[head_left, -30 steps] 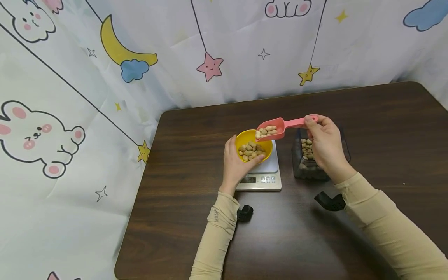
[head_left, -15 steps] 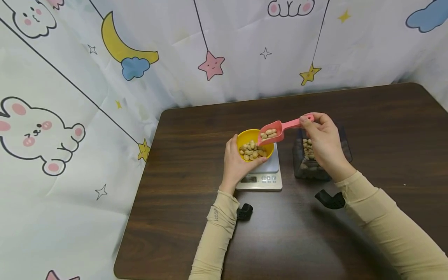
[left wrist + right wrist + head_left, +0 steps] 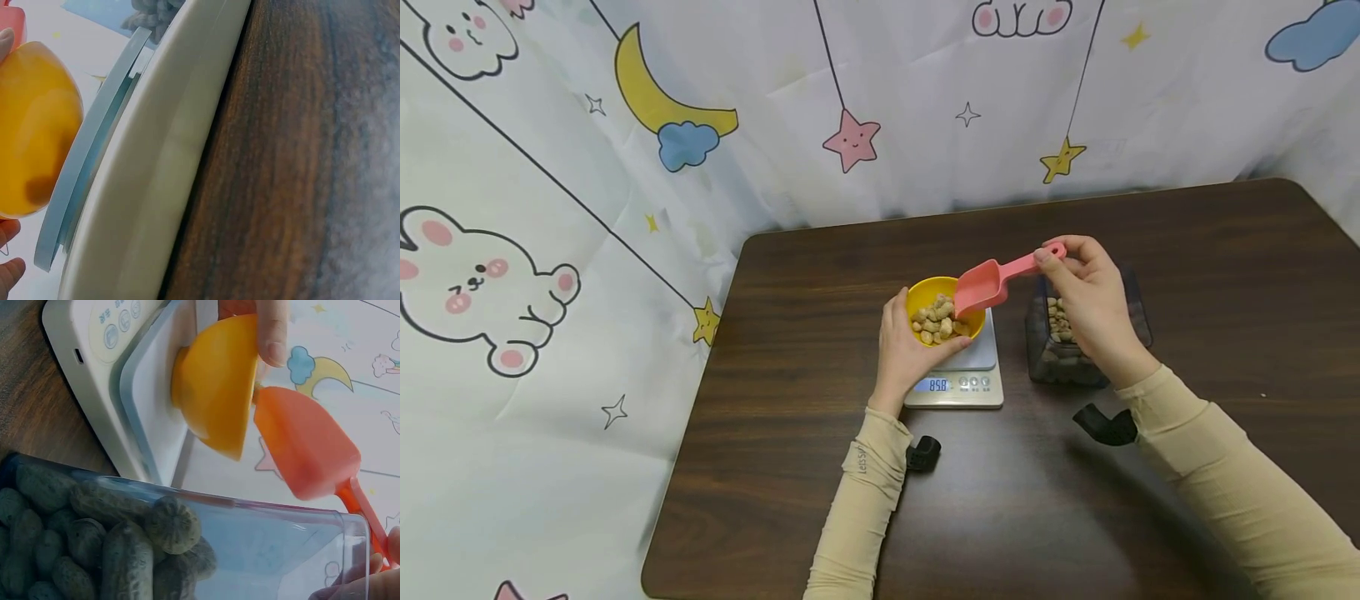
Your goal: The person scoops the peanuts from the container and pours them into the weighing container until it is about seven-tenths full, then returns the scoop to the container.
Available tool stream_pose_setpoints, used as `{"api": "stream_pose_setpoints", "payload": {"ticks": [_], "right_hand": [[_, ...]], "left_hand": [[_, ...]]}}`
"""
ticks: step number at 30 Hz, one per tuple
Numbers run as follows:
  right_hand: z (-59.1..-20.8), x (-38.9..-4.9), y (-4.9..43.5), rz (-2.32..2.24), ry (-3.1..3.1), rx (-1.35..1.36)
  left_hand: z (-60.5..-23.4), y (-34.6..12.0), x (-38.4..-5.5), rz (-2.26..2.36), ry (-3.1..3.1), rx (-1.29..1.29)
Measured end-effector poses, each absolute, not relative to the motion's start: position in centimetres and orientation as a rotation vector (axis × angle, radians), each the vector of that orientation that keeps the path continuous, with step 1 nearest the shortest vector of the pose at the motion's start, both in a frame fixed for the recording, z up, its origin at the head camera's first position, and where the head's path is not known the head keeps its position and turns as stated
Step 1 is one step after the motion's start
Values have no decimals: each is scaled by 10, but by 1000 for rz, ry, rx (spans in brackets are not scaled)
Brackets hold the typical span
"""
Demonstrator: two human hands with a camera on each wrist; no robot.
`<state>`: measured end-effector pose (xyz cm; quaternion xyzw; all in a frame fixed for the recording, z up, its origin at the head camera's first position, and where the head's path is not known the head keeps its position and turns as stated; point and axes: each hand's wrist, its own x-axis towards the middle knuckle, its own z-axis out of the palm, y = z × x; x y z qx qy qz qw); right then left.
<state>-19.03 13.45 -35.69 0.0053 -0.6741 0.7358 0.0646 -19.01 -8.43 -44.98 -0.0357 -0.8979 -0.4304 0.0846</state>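
Note:
My left hand (image 3: 908, 354) holds the side of a yellow bowl (image 3: 919, 297), thumb on the near rim and fingers on the far left. Peanuts in their shells (image 3: 934, 321) lie in it. Under the bowl is a kitchen scale (image 3: 977, 396), its display lit and showing about 85.8. My right hand (image 3: 1093, 304) pinches the handle of a pink scoop (image 3: 981, 287), tilted with its lip down over the bowl's right rim. No peanuts show in the scoop's pan. In the right wrist view the yellow bowl (image 3: 219, 381) sits on the scale's plate (image 3: 150, 394).
A clear, dark-looking plastic box (image 3: 1052, 367) of unshelled peanuts (image 3: 125, 556) stands right of the scale, partly under my right hand and forearm. The brown wooden table (image 3: 790, 333) ends at a white printed curtain (image 3: 910, 67) behind and to the left.
The scoop has tipped down towards the bowl and moved slightly left. Its peanuts have slid out into the bowl. The scale's display has lit up. My left hand has stayed on the bowl.

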Motion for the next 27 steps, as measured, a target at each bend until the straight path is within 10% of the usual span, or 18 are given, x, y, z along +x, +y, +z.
{"api": "stream_pose_setpoints", "payload": {"ticks": [27], "right_hand": [[-325,-180,182,2296,-1336,-49]], "left_hand": [[-409,-80,-191,-1291,-2577,-189]]}}
